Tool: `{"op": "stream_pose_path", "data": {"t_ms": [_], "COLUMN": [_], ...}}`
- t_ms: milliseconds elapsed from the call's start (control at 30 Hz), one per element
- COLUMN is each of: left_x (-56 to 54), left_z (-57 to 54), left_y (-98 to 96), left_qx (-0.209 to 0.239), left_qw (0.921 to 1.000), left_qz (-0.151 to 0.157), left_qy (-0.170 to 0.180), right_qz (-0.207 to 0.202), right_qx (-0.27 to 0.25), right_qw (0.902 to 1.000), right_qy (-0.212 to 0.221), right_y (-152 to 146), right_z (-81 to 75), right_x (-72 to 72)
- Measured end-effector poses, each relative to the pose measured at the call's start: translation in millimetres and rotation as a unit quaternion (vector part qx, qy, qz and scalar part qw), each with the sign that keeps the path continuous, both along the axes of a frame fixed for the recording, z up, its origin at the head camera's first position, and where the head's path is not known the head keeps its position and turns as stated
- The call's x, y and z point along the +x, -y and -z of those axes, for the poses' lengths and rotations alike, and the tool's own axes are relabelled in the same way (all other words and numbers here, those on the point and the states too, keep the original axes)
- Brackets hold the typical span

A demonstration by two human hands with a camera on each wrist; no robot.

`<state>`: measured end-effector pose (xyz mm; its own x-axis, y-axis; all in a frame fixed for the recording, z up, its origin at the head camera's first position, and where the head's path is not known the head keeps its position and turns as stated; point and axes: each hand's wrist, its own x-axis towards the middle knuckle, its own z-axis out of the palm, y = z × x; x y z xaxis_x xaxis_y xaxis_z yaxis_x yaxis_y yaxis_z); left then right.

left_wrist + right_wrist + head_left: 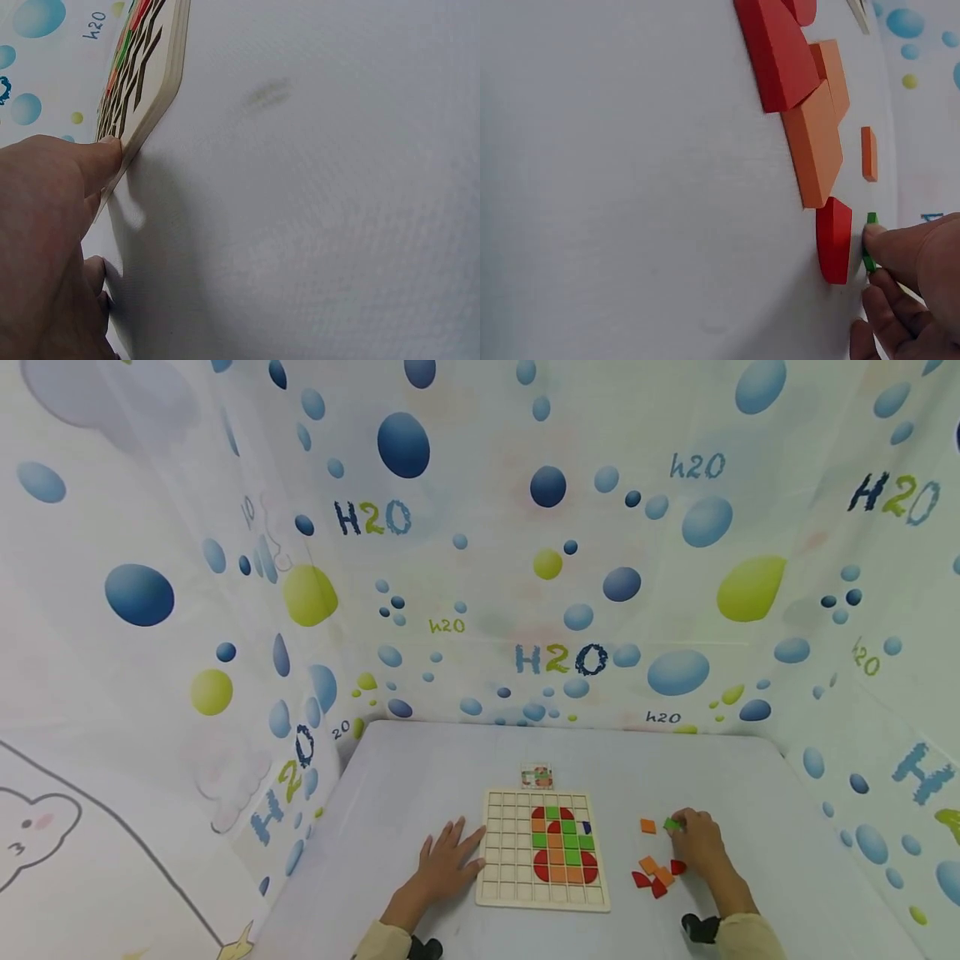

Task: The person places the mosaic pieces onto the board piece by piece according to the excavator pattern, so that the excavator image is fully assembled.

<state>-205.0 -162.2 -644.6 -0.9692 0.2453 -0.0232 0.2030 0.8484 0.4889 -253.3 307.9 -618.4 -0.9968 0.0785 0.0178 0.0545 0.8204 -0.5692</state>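
Note:
My right hand [701, 845] pinches a green square tile [670, 824] between thumb and fingers, seen edge-on in the right wrist view. My left hand [446, 862] lies spread on the table at the left side of a wooden grid board [498, 864], and its thumb [101, 161] touches the board's edge. Red quarter-round pieces, green and orange squares and a dark blue piece [587, 827] fill cells on the board's right half. Close to my right hand lie a red quarter-round piece [678, 867] and an orange square [648, 826].
Two more orange squares [648, 865] and two red quarter-round pieces [641, 880] lie loose, right of the board. A small picture card [537, 777] sits just beyond the board's far edge. A printed curtain [480, 568] hangs around the white table [420, 760].

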Motion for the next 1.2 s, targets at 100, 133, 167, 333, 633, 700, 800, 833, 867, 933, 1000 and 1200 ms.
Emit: {"op": "stream_pose_path", "data": {"t_ms": [100, 133, 167, 333, 633, 700, 800, 833, 867, 933, 1000, 1200], "left_x": [-1.6, -2.0, -1.8, 1.0, 1.4, 1.1, 2.4, 3.1, 3.8, 4.6, 4.5, 2.0], "left_z": [3.7, 4.1, 4.3, -1.9, -6.3, -5.5, -8.7, -10.3, -11.8, -13.7, -13.5, -7.2], "left_y": [0.5, 0.5, 0.4, -1.1, -1.3, -0.8, -1.0, -1.1, -1.5, -1.8, -1.7, -1.0], "left_qx": [-0.005, -0.006, -0.005, 0.000, -0.002, -0.002, -0.002, -0.001, -0.002, -0.003, -0.004, -0.003], "left_qw": [1.0000, 1.0000, 1.0000, 1.0000, 0.9999, 0.9999, 0.9999, 0.9999, 0.9998, 0.9997, 0.9997, 0.9998], "left_qz": [0.000, 0.000, -0.001, 0.003, 0.000, -0.002, -0.002, 0.000, 0.000, 0.000, 0.003, 0.001], "left_qy": [-0.001, -0.002, -0.002, 0.004, 0.011, 0.012, 0.017, 0.017, 0.019, 0.024, 0.023, 0.019], "right_qz": [0.016, 0.020, 0.024, 0.022, -0.025, -0.030, -0.042, -0.049, -0.060, -0.083, -0.108, -0.197], "right_qx": [-0.004, -0.006, -0.009, -0.013, 0.023, 0.038, 0.037, 0.035, 0.031, 0.023, 0.023, 0.025], "right_qw": [0.9999, 0.9998, 0.9996, 0.9992, 0.9994, 0.9986, 0.9979, 0.9976, 0.9971, 0.9957, 0.9931, 0.9762], "right_qy": [0.003, 0.005, 0.008, 0.031, -0.011, -0.025, -0.032, -0.034, -0.035, -0.034, -0.040, -0.086], "right_y": [2, 4, 5, 13, 50, 64, 88, 96, 105, 123, 140, 183], "right_z": [0.3, 0.3, 0.6, 4.5, -0.3, -0.6, -5.5, -7.3, -11.2, -16.6, -19.1, -21.7], "right_x": [-8.0, -11.6, -15.3, -33.4, -43.5, -43.8, -42.9, -42.0, -40.0, -36.3, -33.0, -22.4]}}
